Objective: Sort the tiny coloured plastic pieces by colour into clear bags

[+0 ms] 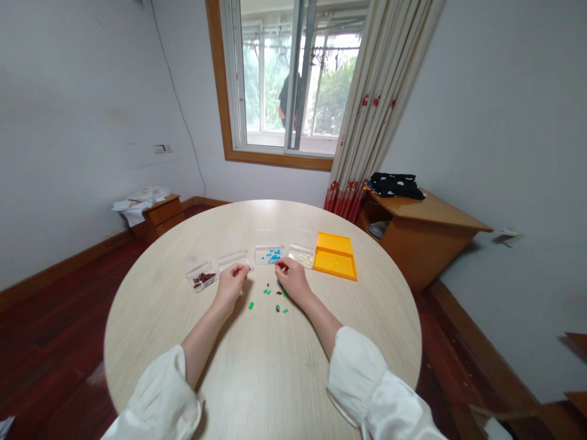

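My left hand (232,284) is closed in a pinch at the front edge of a clear plastic box (224,264); whatever its fingertips hold is too small to make out. My right hand (293,279) also pinches, its fingertips by the front right corner of a clear box with small blue pieces (274,255). I cannot tell what it holds. Between and below the hands lie loose green pieces (251,305) and dark brown pieces (277,309). A bit of blue shows at the edge of my right hand, partly hidden.
At the left is a clear box with brown pieces (204,278). Beyond my right hand stand a clear box with pale yellow pieces (303,258) and an opened yellow case (337,252). All rest on a round wooden table (266,379). A wooden cabinet (426,214) stands at right.
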A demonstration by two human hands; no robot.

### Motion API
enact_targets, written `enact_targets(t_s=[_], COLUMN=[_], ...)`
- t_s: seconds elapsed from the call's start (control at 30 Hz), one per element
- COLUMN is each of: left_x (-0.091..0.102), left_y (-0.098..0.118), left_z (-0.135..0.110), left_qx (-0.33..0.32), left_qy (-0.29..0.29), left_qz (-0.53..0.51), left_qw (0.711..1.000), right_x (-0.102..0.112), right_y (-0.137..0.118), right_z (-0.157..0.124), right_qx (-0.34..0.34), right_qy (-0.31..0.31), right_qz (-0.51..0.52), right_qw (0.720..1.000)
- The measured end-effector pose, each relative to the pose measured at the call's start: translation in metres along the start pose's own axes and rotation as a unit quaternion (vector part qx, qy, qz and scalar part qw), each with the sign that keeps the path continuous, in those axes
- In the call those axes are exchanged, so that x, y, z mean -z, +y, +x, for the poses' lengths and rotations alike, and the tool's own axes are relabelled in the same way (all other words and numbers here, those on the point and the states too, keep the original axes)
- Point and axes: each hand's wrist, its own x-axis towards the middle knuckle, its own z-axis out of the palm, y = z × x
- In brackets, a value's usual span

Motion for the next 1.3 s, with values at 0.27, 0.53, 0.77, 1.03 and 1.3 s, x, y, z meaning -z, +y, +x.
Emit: enact_targets(t_s=[0.27, 0.53, 0.77, 1.03, 1.3], left_x=[0.0, 0.003, 0.002, 0.001, 0.0], left_y=[0.0, 0.002, 0.001, 0.004, 0.006], left_z=[-0.001, 0.0, 0.0, -0.003, -0.004], left_qx=[0.005, 0.001, 0.004, 0.012, 0.012], left_qy=[-0.001, -0.004, -0.002, -0.007, -0.009], left_qz=[0.008, 0.008, 0.002, 0.01, 0.022], left_qw=[1.0, 1.0, 1.0, 1.0, 1.0], right_x=[0.003, 0.024, 0.031, 0.033, 0.027], right_y=[0.0, 0.002, -0.006, -0.004, 0.002], right_z=[0.006, 0.003, -0.002, -0.002, -0.003], right_qx=[-0.019, -0.014, -0.007, 0.04, 0.029], right_qy=[-0.023, -0.072, -0.186, -0.215, -0.21], right_qz=[-0.053, -0.097, -0.097, -0.115, -0.12], right_qw=[0.998, 0.993, 0.978, 0.969, 0.97])
